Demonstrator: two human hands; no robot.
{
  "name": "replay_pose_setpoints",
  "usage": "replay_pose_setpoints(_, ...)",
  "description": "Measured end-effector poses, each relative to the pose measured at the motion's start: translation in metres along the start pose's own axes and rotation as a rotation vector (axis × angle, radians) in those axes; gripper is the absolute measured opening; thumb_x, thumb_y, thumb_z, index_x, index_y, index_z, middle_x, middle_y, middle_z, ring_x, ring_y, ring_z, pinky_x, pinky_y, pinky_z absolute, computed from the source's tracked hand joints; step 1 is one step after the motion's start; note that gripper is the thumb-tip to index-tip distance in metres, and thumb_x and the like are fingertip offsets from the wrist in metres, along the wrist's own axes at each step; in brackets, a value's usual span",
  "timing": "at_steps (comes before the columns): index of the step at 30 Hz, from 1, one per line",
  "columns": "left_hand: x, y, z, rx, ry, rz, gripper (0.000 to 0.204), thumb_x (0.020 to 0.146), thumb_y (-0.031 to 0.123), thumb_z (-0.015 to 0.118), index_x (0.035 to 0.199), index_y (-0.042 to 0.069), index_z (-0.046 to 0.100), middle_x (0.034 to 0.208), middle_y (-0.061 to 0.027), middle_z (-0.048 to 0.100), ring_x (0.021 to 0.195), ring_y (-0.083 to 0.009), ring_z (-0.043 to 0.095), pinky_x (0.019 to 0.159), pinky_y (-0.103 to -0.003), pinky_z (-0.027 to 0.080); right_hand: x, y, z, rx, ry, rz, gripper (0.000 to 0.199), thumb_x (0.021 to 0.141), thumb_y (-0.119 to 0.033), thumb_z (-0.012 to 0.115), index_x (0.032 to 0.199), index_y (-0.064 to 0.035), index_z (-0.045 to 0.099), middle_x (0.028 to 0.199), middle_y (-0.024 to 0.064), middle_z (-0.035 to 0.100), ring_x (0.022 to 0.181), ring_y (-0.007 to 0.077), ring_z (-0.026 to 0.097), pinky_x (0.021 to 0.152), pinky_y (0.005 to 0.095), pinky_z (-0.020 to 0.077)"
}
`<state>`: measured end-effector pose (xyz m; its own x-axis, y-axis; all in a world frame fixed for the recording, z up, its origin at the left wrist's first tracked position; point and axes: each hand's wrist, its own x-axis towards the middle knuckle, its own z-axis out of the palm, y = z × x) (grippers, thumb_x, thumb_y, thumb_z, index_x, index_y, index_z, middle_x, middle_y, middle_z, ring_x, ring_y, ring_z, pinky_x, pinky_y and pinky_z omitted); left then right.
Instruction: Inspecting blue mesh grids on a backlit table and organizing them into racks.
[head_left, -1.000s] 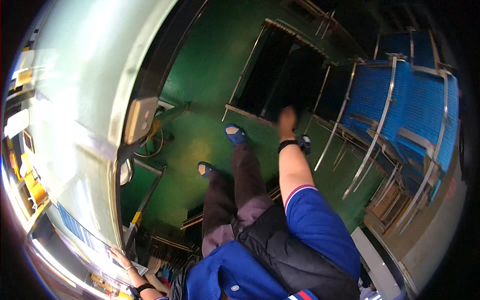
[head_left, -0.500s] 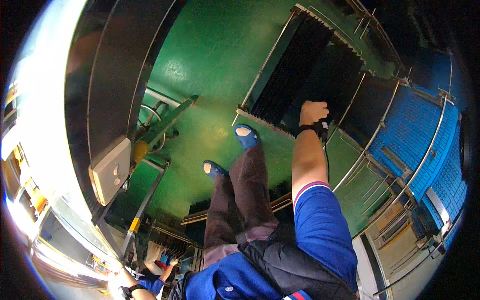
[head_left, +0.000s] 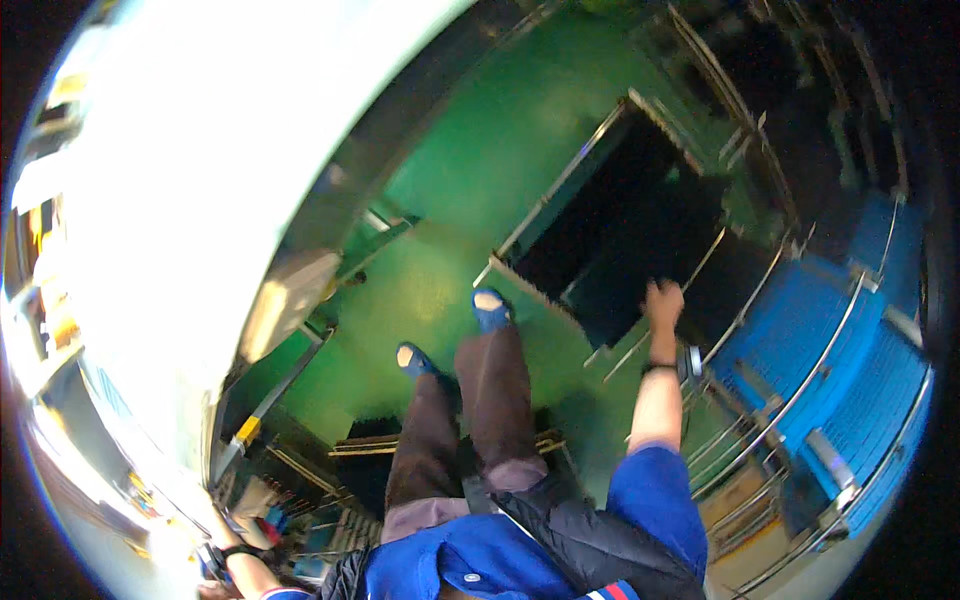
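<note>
My right hand (head_left: 662, 302) reaches forward above the near right edge of a dark, flat-sided stack in a rack (head_left: 610, 230). Its fingers look curled, though motion softens them, and whatever they may hold is hidden. A thin pale rod (head_left: 705, 270) runs close beside that hand. On the right wrist sits a dark band with a small light-coloured box (head_left: 692, 362). My left hand (head_left: 212, 530) is at the lower left, next to a glaring white surface (head_left: 210, 190); glare hides its fingers. The left wrist carries a dark band (head_left: 240, 550).
Blue perforated panels (head_left: 800, 340) with curved metal rails stand on the right. A metal leg with a yellow band (head_left: 247, 430) rises at the left. Dark slatted racks (head_left: 365, 445) lie behind my legs. My blue slippers (head_left: 490, 312) stand on the green floor (head_left: 440, 250).
My view has swung, and the white surface fills more of the left side. My right hand has moved right and nearer to me, toward the stack's near right edge.
</note>
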<state>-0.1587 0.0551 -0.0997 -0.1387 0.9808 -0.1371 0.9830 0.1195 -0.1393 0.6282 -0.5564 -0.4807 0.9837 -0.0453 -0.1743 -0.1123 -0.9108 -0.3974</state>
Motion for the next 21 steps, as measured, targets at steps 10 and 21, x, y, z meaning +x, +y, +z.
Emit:
replay_pose_setpoints(10,-0.025,0.159,-0.044,-0.305,0.308,-0.148,0.052,0.088,0.040,0.047,0.111,-0.007,0.052,0.117,-0.0288,0.050,0.110,-0.0400,0.048,0.094,-0.042,0.038,-0.090,-0.218,-0.377,1.147,0.058,0.055,0.030,0.089,-0.020,0.059,0.106,0.0041,0.057,0.102,0.0137,0.061,0.092,0.0230,0.058,0.081,0.0331,0.0470)
replay_pose_setpoints(21,-0.081,0.085,-0.035,-0.709,0.232,0.011,0.045,0.081,0.027,0.063,0.121,0.007,0.057,0.134,-0.0201,0.045,0.122,-0.0333,0.043,0.102,-0.039,0.035,-0.303,-0.534,-0.260,1.324,-0.812,-0.334,0.012,0.084,-0.001,0.062,0.094,0.0018,0.057,0.087,0.0167,0.060,0.071,0.0243,0.063,0.064,0.0427,0.0599)
